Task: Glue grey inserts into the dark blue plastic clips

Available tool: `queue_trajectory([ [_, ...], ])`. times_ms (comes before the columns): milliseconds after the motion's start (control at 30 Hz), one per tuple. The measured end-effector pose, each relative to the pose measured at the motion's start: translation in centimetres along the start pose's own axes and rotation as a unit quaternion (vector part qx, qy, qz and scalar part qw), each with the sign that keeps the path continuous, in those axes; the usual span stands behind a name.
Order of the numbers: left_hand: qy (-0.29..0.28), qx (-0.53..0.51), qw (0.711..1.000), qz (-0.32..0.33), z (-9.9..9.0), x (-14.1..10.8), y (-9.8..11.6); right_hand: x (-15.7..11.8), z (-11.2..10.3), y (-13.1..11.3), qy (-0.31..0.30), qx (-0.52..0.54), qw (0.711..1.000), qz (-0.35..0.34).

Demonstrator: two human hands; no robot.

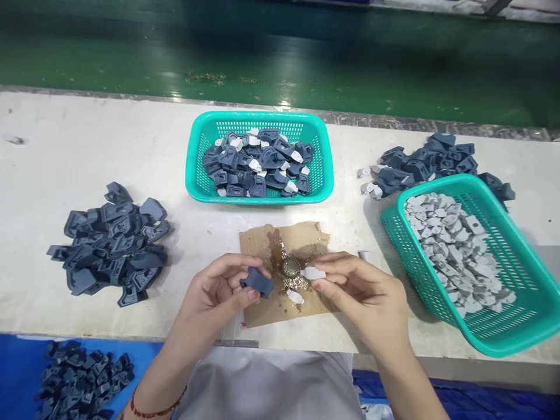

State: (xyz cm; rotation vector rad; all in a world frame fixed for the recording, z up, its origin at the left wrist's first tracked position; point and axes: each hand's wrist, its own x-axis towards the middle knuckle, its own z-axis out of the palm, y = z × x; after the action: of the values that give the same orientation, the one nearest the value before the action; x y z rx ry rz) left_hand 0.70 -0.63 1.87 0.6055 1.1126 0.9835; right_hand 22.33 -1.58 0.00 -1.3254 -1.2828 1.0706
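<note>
My left hand [230, 286] pinches a dark blue-grey plastic part [257, 282] between thumb and fingers. Opposite it, my right hand [356, 286] holds a small white plastic piece [314, 273] by one end. The white piece's narrow tip points left, at the edge of a small round container [290, 268] of shiny liquid; whether they touch I cannot tell. Wet, glittering stains surround this container on a brown cardboard sheet [258, 248]. Another white piece [295, 296] lies on the cardboard just below the container, between my hands.
Beyond the cardboard, a green basket [259, 199] holds dark parts joined with white pieces. A tilted green basket [538, 309] of white pieces stands right, beside a dark heap [437, 157]. Dark parts [116, 245] lie left; more [83, 379] sit on blue sheeting below. A green surface [280, 64] runs behind.
</note>
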Motion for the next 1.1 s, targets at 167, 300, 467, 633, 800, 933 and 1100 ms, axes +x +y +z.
queue_trajectory([
  [167, -0.089, -0.069, 0.989, -0.090, 0.1, 0.5, -0.3, -0.2, 0.6, -1.0, 0.022, 0.039, 0.999, -0.003],
  [300, -0.113, -0.091, 0.982, -0.118, 0.1, 0.6, -0.6, -0.5, 1.0, -1.9, 0.014, 0.055, 0.998, -0.023],
  [467, -0.101, -0.094, 0.981, -0.138, 0.4, 0.5, -0.7, -0.5, 1.0, -2.5, -0.024, 0.033, 0.997, -0.060],
  [633, -0.103, -0.081, 0.980, -0.153, 0.6, 0.6, -0.7, -0.3, 1.0, -2.4, -0.054, 0.027, 0.994, -0.090],
  [800, -0.087, -0.043, 0.983, -0.157, 0.7, 0.5, -0.5, 0.0, 0.8, -2.8, -0.069, -0.019, 0.992, -0.100],
  [933, -0.072, -0.003, 0.986, -0.148, 0.6, 0.8, -0.7, 0.3, 0.5, -3.0, -0.095, -0.061, 0.986, -0.123],
  [1100, -0.089, 0.039, 0.986, -0.134, 0.8, 0.9, -0.7, 0.5, 0.2, -2.6, -0.092, -0.063, 0.988, -0.102],
])
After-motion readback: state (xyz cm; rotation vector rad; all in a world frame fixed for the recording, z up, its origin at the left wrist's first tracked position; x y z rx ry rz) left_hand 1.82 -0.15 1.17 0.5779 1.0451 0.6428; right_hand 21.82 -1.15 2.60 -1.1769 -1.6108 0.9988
